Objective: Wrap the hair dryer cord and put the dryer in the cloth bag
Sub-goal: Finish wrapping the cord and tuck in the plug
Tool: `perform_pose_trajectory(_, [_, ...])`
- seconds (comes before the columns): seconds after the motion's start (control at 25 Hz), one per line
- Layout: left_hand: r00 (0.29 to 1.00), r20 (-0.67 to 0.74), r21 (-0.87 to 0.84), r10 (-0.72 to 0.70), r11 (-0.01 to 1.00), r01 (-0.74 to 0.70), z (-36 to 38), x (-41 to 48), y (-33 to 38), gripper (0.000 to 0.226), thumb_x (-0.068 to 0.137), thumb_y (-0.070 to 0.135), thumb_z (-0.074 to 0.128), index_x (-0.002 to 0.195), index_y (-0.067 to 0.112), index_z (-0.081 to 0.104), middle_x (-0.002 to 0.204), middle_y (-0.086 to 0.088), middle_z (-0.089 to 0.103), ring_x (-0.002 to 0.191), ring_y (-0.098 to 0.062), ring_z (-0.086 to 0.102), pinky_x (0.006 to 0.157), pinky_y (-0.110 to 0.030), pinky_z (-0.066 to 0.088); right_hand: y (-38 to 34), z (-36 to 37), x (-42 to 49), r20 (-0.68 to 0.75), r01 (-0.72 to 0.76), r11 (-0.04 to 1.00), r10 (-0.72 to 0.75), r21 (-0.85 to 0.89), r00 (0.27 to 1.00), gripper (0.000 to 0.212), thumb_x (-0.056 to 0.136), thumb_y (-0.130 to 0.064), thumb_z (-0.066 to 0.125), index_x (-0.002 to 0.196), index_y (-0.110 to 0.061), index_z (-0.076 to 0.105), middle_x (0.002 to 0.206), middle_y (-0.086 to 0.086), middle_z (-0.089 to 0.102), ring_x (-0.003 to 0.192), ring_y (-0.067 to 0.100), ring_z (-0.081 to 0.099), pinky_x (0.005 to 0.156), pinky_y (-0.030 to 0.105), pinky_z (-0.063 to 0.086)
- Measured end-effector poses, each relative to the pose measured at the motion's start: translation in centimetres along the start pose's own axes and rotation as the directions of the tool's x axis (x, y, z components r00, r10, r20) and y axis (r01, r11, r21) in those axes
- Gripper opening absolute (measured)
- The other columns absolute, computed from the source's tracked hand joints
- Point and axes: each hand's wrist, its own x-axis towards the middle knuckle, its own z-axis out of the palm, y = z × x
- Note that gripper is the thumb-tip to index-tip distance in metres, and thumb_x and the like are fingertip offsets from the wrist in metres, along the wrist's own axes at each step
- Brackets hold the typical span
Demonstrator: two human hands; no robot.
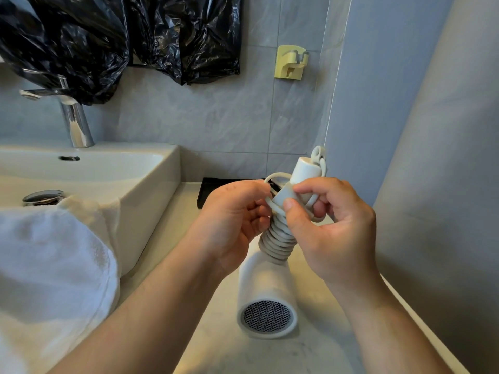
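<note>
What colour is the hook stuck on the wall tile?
Pale yellow hook, clearest in the head view.

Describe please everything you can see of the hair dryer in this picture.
The hair dryer is white and looks like matte plastic. Its barrel rests on the pale counter, and its round end with a dark honeycomb mesh grille faces the camera. The handle rises up and away, with the grey-white cord coiled tightly around its lower part; a loose loop remains near the top. The left hand and right hand both hold the handle and cord. The handle's end stands above the hands.
</note>
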Motion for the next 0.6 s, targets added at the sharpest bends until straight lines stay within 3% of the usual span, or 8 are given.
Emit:
perform_pose_trajectory(0.12, [0.989,-0.052,0.081,0.138,0.988,-0.134,0.2,-0.1,-0.1,0.007,0.068,0.010,0.062,0.071,0.009,0.068,0.059,-0.002,0.053,0.051,-0.009,0.045,0.049,-0.017,0.041,-0.1,0.0,0.0,-0.001,-0.024,0.999,0.024,0.030,1.000,0.013,0.074,-0.025,0.068,0.083,-0.034,0.064,0.062,-0.008,0.046,0.062,0.025,0.047,0.058,0.034,0.044])
perform_pose_trajectory(0.24, [0.938,-0.161,0.277,0.306,0.926,-0.255,0.7,-0.4,0.1,0.014,0.063,0.010,0.064,0.053,0.018,0.067,0.051,0.002,0.055,0.048,-0.010,0.045,0.047,-0.017,0.040,-0.1,0.1,0.1,-0.008,-0.033,0.999,0.034,0.029,0.999,0.013,0.074,-0.025,0.068,0.082,-0.034,0.063,0.061,-0.010,0.042,0.061,0.022,0.045,0.057,0.028,0.041])
perform_pose_trajectory(0.44, [0.835,-0.205,0.515,0.511,0.782,-0.352,1.2,-0.9,0.1,0.008,0.065,0.013,0.072,0.059,0.017,0.068,0.052,0.005,0.063,0.050,-0.006,0.050,0.049,-0.019,0.043,-0.2,0.2,0.1,-0.012,-0.014,1.000,0.014,0.013,1.000,0.013,0.073,-0.025,0.068,0.083,-0.033,0.064,0.063,-0.020,0.042,0.062,0.018,0.046,0.059,0.022,0.040])
perform_pose_trajectory(0.6, [0.816,-0.195,0.469,0.545,0.782,-0.410,1.2,-1.0,0.3,0.012,0.063,0.009,0.064,0.057,0.018,0.069,0.052,0.005,0.061,0.051,-0.009,0.050,0.052,-0.022,0.043,0.1,0.2,0.2,0.020,0.037,0.998,-0.036,-0.049,0.999,0.011,0.074,-0.026,0.069,0.084,-0.025,0.072,0.068,-0.028,0.042,0.066,0.015,0.046,0.064,0.016,0.038])
